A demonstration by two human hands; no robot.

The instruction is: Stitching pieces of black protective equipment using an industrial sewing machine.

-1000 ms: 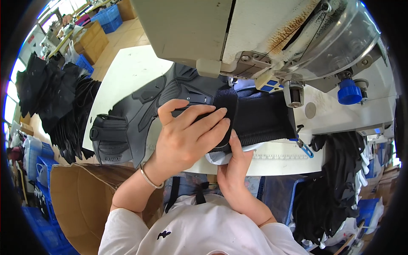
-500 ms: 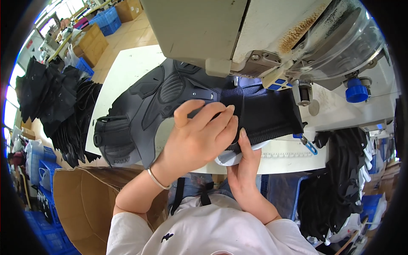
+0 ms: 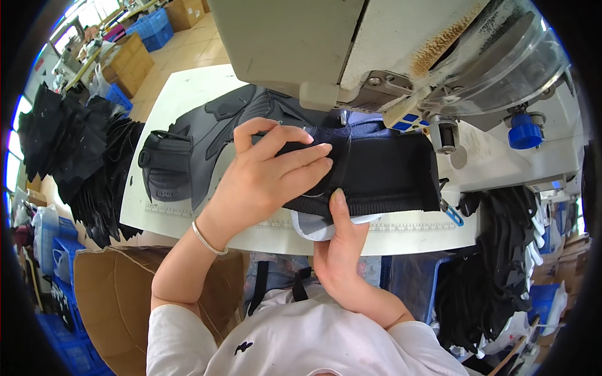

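Observation:
A black fabric piece [image 3: 392, 169] with a gathered, ribbed lower edge lies under the sewing machine head [image 3: 295, 56]. Dark blue fuzzy lining [image 3: 332, 133] shows along its far side. Joining it on the left is a dark grey moulded panel [image 3: 219, 109] with raised ribs and a strap-like end. My left hand [image 3: 263, 169] lies over the seam area, fingertips pressed on the black fabric; its thumb is hidden. Along the near edge, my right hand [image 3: 342, 241] grips the fabric, thumb on top and fingers underneath. A pale grey-white layer [image 3: 310, 229] hangs out beneath.
The white table [image 3: 263, 238] has a printed ruler along its near side. A blue-handled tool [image 3: 453, 215] lies by the fabric's right end. Black pieces are piled at left [image 3: 94, 156] and right [image 3: 489, 269]. A cardboard box [image 3: 125, 301] stands below the table.
The black fabric and moulded panel have shifted left and slightly nearer. Both hands have moved left with them, and more of the black fabric shows on the right.

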